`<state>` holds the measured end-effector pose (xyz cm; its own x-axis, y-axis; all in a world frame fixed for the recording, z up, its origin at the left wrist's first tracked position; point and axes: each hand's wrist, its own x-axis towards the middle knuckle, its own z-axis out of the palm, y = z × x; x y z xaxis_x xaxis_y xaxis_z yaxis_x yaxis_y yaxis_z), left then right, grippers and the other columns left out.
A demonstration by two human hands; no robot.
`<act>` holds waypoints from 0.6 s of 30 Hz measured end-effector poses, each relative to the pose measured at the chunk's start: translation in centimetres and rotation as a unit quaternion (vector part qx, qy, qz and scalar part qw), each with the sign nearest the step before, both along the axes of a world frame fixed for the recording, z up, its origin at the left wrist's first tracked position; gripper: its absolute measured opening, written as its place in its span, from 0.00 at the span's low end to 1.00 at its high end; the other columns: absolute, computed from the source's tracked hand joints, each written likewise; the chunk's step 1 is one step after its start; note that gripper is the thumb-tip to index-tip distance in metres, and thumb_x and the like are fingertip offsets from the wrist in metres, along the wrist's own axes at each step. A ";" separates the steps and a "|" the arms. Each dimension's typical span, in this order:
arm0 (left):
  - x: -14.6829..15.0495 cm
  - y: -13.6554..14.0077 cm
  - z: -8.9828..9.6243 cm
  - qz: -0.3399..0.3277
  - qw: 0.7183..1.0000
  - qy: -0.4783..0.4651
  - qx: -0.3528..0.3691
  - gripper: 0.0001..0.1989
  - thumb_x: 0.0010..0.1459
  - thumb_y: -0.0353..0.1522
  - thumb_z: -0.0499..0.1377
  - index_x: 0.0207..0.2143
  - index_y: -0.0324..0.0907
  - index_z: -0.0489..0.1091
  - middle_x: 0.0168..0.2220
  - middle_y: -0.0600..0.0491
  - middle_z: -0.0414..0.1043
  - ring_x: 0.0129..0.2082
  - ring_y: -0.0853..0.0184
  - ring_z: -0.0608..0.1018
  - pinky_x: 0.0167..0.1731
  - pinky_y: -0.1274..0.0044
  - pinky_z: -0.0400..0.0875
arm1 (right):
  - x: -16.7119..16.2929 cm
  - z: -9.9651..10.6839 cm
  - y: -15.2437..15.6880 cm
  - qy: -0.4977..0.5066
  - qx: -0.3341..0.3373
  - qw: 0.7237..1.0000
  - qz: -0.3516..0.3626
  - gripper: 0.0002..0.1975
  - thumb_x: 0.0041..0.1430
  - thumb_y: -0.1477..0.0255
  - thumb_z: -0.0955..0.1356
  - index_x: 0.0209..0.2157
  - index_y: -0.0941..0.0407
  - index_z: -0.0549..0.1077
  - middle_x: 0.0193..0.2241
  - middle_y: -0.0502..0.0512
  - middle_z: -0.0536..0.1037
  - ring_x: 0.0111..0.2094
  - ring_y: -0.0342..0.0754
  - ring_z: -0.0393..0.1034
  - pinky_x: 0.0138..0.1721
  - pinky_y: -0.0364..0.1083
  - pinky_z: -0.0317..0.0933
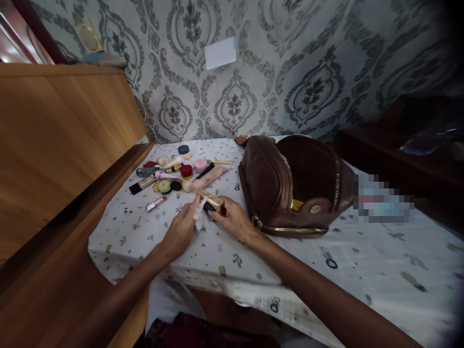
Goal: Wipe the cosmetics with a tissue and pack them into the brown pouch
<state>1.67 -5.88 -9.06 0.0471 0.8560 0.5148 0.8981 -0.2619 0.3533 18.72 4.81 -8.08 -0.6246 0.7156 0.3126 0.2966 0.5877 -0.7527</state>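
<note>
My left hand [181, 229] is closed on a crumpled white tissue [200, 213], which touches a small black-and-gold cosmetic item [214, 204]. My right hand [235, 221] grips that item from its right side; its exact kind cannot be made out. Just beyond my hands lie a beige tube [210, 179], a red-lidded jar [186, 171], a pink jar [200, 166] and a round green pot [164, 187]. A small pinkish tube [156, 203] rests apart, to the left of my left hand. Beside my right hand stands a brown bag [264, 179], unzipped at the top.
The table has a white patterned cloth [137, 246]. At the back are a blue-lidded jar [183, 151] and a brush [221, 162]. A wooden cabinet [65, 130] borders the left side, and a patterned wall [253, 72] rises behind. A blurred-out patch [380, 200] lies right of the bag.
</note>
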 end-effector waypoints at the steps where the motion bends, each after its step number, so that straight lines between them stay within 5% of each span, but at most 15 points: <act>1: -0.3 0.0 0.5 0.014 1.000 -0.015 0.011 0.27 0.66 0.25 0.46 0.66 0.43 0.52 0.57 0.43 0.68 0.56 0.61 0.73 0.55 0.68 0.71 | 0.0 0.1 -0.1 -0.004 -0.002 1.000 -0.002 0.07 0.57 0.71 0.68 0.37 0.57 0.72 0.33 0.54 0.75 0.35 0.49 0.67 0.37 0.45 0.58; 4: -0.6 0.2 2.6 0.076 0.994 -0.052 0.056 0.17 0.65 0.28 0.51 0.55 0.42 0.64 0.47 0.48 0.75 0.46 0.63 0.78 0.46 0.72 0.76 | 0.0 0.2 -0.2 -0.018 0.011 1.000 -0.005 0.05 0.57 0.71 0.69 0.35 0.57 0.71 0.33 0.54 0.74 0.36 0.49 0.67 0.39 0.46 0.59; 7: 0.4 0.8 4.7 0.054 0.991 -0.031 0.121 0.11 0.65 0.28 0.51 0.47 0.44 0.70 0.44 0.50 0.75 0.45 0.64 0.78 0.47 0.73 0.75 | 0.0 0.3 -0.2 -0.022 0.038 0.999 0.005 0.03 0.58 0.71 0.67 0.33 0.56 0.69 0.32 0.54 0.73 0.35 0.49 0.66 0.38 0.46 0.59; 13: 3.4 2.4 4.9 -0.099 0.977 0.136 0.133 0.20 0.68 0.24 0.45 0.59 0.39 0.64 0.54 0.41 0.70 0.57 0.59 0.72 0.57 0.64 0.71 | 0.0 -0.3 -0.2 -0.014 0.042 0.999 -0.004 0.04 0.53 0.75 0.66 0.32 0.58 0.72 0.31 0.56 0.76 0.33 0.49 0.67 0.36 0.46 0.60; 18: 2.8 2.3 4.0 -0.145 0.956 0.230 0.112 0.23 0.67 0.22 0.45 0.63 0.34 0.59 0.59 0.36 0.67 0.63 0.54 0.67 0.60 0.59 0.69 | 0.1 -0.5 -0.2 -0.023 0.024 0.999 -0.007 0.04 0.51 0.77 0.66 0.30 0.58 0.73 0.29 0.55 0.76 0.31 0.48 0.67 0.33 0.45 0.60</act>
